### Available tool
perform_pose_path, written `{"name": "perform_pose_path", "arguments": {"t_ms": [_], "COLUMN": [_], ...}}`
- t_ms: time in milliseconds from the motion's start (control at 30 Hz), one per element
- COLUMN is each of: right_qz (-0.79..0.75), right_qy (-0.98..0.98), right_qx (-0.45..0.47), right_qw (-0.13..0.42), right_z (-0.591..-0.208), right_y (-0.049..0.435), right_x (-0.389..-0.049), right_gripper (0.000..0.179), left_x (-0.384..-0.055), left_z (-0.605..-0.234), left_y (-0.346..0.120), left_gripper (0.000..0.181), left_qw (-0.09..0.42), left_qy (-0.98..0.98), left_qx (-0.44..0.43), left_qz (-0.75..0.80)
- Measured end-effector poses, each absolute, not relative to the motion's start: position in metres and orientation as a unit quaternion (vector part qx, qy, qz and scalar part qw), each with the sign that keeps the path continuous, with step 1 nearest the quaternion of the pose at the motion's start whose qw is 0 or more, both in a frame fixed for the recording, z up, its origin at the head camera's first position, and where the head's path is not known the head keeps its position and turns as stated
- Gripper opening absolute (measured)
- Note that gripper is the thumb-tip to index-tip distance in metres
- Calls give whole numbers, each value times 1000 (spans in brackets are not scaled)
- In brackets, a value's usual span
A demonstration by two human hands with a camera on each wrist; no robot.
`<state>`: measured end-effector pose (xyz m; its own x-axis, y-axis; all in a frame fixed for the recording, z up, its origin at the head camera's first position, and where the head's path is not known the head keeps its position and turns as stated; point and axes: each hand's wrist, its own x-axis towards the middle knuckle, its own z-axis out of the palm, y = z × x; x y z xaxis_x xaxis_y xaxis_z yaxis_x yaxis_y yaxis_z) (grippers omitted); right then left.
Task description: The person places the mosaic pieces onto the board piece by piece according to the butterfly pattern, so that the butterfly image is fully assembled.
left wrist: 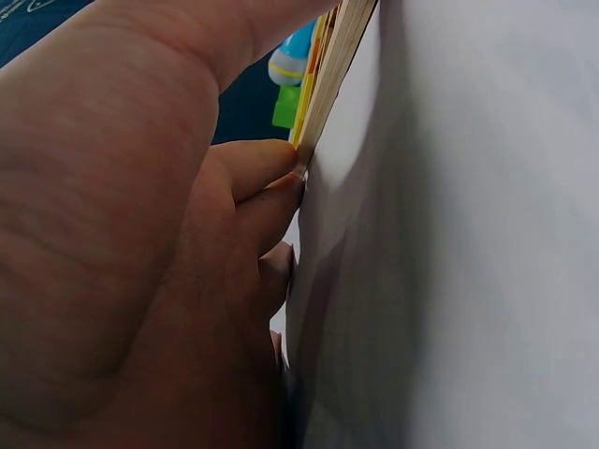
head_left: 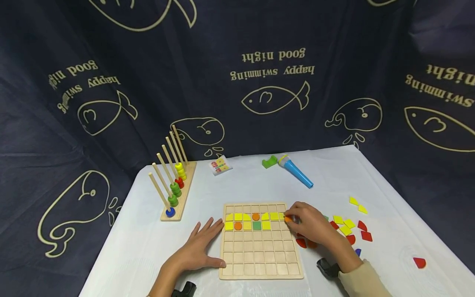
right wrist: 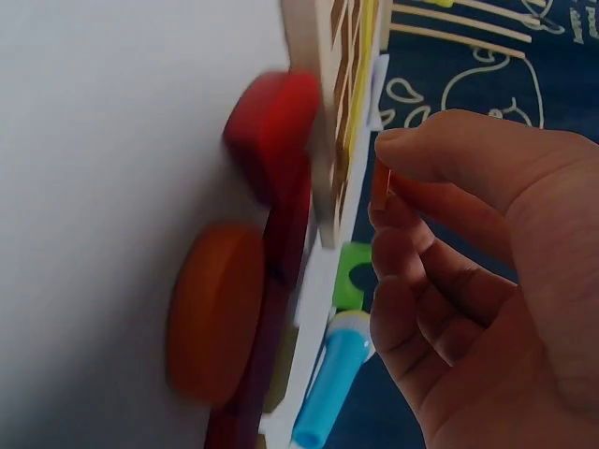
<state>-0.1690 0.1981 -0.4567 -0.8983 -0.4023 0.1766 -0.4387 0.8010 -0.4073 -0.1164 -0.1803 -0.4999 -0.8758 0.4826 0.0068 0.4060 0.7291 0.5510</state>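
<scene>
A wooden grid board lies on the white table. Yellow squares and quarter-rounds, two orange discs and a green square fill cells in its second and third rows. My left hand rests flat with fingers spread, its fingertips and thumb at the board's left edge. Over the board's upper right edge, my right hand pinches a small orange disc between thumb and fingers, at the end of the second row. The disc shows edge-on in the right wrist view.
Loose red, yellow and other pieces lie right of the board, some partly under the right hand. A lone red piece sits farther right. Behind are a bead stand, a pattern card, a green block and a blue toy microphone.
</scene>
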Motion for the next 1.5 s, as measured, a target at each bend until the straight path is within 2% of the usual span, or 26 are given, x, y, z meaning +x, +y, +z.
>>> {"name": "perform_pose_path", "arguments": {"t_ms": [500, 800, 1300, 1500], "right_qz": [243, 246, 277, 314], "right_qy": [-933, -917, -936, -933], "right_qx": [265, 313, 216, 170], "right_qw": [9, 20, 8, 39], "right_z": [-462, -464, -456, -455], "right_y": [178, 170, 204, 242], "right_x": [-166, -165, -157, -154], "right_gripper": [19, 17, 18, 16], "left_x": [-117, -117, -118, -118], "left_z": [-500, -499, -500, -501], "left_y": [-180, -180, -181, -181], "left_gripper": [113, 114, 115, 113], "left_qw": [70, 81, 80, 76], "left_qy": [929, 932, 933, 931], "left_qx": [241, 232, 232, 237], "left_qz": [274, 266, 262, 266]}}
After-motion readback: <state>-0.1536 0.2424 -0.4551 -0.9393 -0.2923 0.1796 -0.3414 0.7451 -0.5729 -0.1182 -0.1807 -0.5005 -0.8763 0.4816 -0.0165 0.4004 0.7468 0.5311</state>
